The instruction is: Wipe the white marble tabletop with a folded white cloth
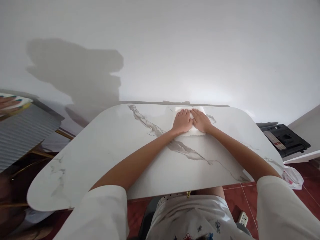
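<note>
A white cloth or paper towel (193,132) lies spread near the far edge of the marble-patterned white table (120,153). On its left half my left hand (183,120) rests palm down, fingers extended and pointing away from me. My right hand (200,120) lies flat on the other half, its fingers angled toward the left. The thumbs come close together over the middle of the cloth. Both palms hide much of it, while its near edge and corners show around them.
A white wall (212,50) rises behind the table. At the far left, another person's hand (10,102) lies on something white and yellow above a ridged grey surface (27,130). A black case-like object (287,138), a plastic bag (293,177) and a power strip (243,219) are at right.
</note>
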`<state>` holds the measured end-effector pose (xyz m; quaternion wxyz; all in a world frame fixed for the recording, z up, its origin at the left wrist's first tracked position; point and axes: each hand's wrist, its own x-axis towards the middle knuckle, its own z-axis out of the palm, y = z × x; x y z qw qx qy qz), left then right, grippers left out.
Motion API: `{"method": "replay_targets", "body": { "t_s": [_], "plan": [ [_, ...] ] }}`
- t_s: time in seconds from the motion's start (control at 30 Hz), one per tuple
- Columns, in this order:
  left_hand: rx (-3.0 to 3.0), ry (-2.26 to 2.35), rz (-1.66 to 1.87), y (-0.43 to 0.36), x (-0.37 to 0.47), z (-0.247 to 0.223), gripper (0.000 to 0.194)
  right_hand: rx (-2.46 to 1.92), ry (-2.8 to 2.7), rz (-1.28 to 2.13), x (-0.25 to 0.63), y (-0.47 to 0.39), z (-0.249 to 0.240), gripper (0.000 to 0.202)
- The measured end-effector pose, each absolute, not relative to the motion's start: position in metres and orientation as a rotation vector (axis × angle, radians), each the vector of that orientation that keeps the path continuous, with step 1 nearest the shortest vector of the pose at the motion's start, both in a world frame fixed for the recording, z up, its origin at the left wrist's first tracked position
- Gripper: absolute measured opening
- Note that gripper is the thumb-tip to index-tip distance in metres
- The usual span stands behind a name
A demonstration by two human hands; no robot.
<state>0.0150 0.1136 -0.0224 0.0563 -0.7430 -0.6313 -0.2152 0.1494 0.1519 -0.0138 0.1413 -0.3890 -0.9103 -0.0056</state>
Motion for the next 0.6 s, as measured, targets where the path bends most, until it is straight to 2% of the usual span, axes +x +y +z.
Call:
{"method": "replay_targets", "body": {
  "t_s": [0.3,0.6],
  "plan": [
    [-2.146,-1.967,-0.628,0.170,0.007,-0.019,0.039,-1.042,-2.620,0.009,0.132,0.224,-0.018,0.053],
    [-2.157,-1.949,-0.667,0.187,0.033,-0.021,0.037,-1.123,-2.550,0.011,0.159,0.239,-0.023,0.052]
  ]
}}
